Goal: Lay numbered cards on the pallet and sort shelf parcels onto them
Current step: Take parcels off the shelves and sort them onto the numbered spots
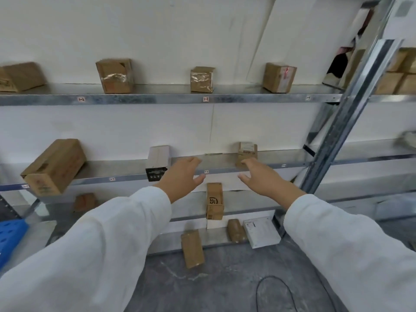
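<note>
At the far left edge, a blue pallet [11, 235] shows only as a corner, cut off by the frame. Above it, the leftmost top-shelf parcel [20, 76] is also cropped. On the lower shelf, a small brown parcel [85, 202] is blurred and partly hidden behind the left sleeve [90, 244]. The shelf-edge labels [206, 99] are too small to read. At the far right, stacked cartons [400, 73] in the next bay are cut by a steel upright [351, 113] and the frame edge.

The parcels sit well apart along the metal shelves. A large brown carton [54, 167] overhangs the middle shelf on the left. Right of it stands a white box with a black end [158, 162], then a small labelled parcel [247, 153]. A tall brown parcel [215, 201] stands on the shelf below.

Both arms reach forward toward the middle shelf. The left hand [182, 176] is spread wide with straight fingers and the thumb out to the right, holding nothing, just right of the white box. The right hand [262, 179] mirrors it, fingers extended and empty. Its fingertips [245, 162] overlap the small labelled parcel in view; whether they touch it cannot be told. The palms face each other across a bare stretch of shelf.
</note>
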Demonstrator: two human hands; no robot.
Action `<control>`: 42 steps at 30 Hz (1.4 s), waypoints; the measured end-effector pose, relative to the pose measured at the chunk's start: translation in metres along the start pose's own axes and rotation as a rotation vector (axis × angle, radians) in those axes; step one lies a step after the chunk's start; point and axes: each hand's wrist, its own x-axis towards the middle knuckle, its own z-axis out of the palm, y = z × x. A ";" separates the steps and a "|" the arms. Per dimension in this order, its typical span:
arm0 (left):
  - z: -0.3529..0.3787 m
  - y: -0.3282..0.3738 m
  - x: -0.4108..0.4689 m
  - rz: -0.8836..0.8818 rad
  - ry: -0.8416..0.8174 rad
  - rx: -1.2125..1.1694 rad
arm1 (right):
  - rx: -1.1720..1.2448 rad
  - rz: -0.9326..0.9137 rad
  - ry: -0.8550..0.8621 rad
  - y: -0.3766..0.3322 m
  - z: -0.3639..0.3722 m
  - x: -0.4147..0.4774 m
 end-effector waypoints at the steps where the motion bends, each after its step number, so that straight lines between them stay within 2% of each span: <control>1: 0.006 0.012 0.003 0.014 0.000 0.010 | -0.004 0.013 -0.004 0.015 0.000 -0.006; 10: 0.069 0.089 0.005 -0.025 -0.023 -0.028 | 0.016 0.070 -0.020 0.101 0.010 -0.049; 20: 0.132 0.127 0.050 0.056 -0.126 -0.019 | 0.045 0.175 -0.004 0.171 0.021 -0.059; 30: 0.224 0.139 0.142 0.064 -0.236 -0.145 | 0.052 0.265 -0.121 0.250 0.049 -0.004; 38: 0.302 0.128 0.234 0.065 -0.446 -0.209 | 0.108 0.394 -0.209 0.322 0.076 0.063; 42: 0.336 0.117 0.267 0.062 -0.489 -0.212 | 0.099 0.449 -0.249 0.351 0.096 0.092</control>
